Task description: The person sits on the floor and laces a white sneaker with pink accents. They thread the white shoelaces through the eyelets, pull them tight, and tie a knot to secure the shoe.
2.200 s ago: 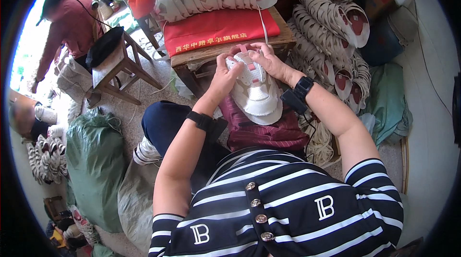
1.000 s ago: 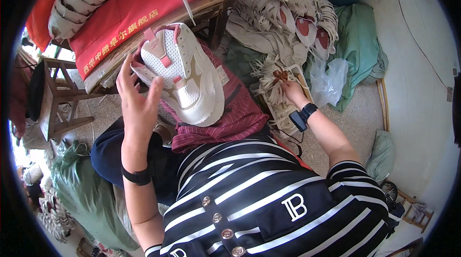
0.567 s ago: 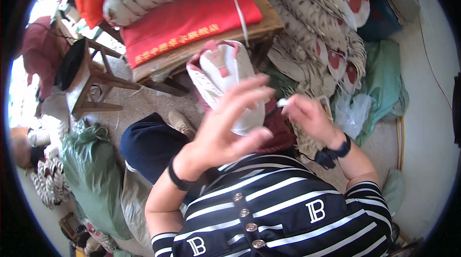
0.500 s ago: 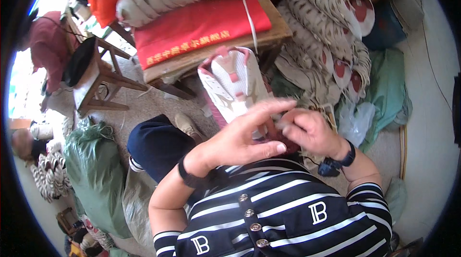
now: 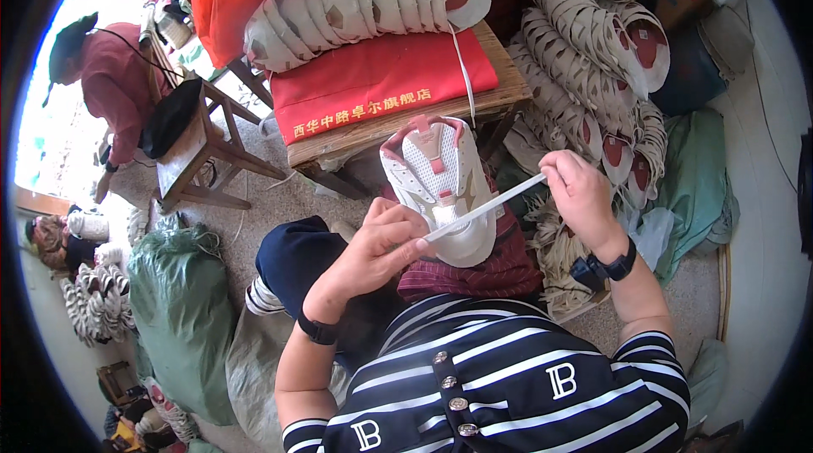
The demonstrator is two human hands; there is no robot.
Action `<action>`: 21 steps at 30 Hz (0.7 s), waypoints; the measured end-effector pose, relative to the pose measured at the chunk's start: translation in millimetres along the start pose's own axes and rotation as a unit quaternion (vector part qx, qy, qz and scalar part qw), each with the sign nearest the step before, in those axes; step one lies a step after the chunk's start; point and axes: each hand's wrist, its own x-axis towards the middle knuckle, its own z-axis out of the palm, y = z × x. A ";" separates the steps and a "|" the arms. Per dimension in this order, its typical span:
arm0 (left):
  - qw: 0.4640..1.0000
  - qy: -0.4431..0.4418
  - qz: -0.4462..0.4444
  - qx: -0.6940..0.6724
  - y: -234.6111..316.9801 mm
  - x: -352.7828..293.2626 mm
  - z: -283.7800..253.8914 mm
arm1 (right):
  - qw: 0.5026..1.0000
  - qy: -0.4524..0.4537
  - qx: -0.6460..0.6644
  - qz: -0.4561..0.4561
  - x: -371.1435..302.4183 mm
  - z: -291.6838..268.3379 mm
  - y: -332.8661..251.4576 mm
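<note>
A white and beige sneaker upper with pink-red lining (image 5: 442,186) lies on a dark red striped cloth (image 5: 508,260) in front of my body, its toe toward me. Stretched taut over its toe area is a flat white shoelace (image 5: 489,207). My left hand (image 5: 381,240) is closed on the lace's near end, left of the toe, thumb and fingers pinching it. Higher up on the right, my right hand (image 5: 581,197) pinches the other end. Whether the lace passes through any eyelet is not visible.
Ahead stands a wooden table (image 5: 504,85) with a red bag (image 5: 381,72) and a row of nested shoe uppers (image 5: 364,8). More uppers (image 5: 584,46) are piled right, above pale laces (image 5: 559,262). At left are a green sack (image 5: 178,309), a stool (image 5: 190,152) and another person (image 5: 110,85).
My hands were close together over the toe; now they are apart, the right one raised and moved right, with the white lace drawn straight between them. More of the shoe shows.
</note>
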 end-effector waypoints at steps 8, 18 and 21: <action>0.972 -0.002 -0.172 -0.162 19.7 16.5 29.3 | 0.987 -0.018 -0.050 -0.150 21.9 27.7 -24.6; 0.959 0.093 -0.193 -0.187 -11.1 19.5 41.4 | 0.946 -0.169 0.252 -0.117 25.1 49.2 -54.1; 0.969 0.127 -0.141 -0.159 -22.2 21.5 47.9 | 0.932 -0.159 0.323 -0.042 19.4 59.4 -49.3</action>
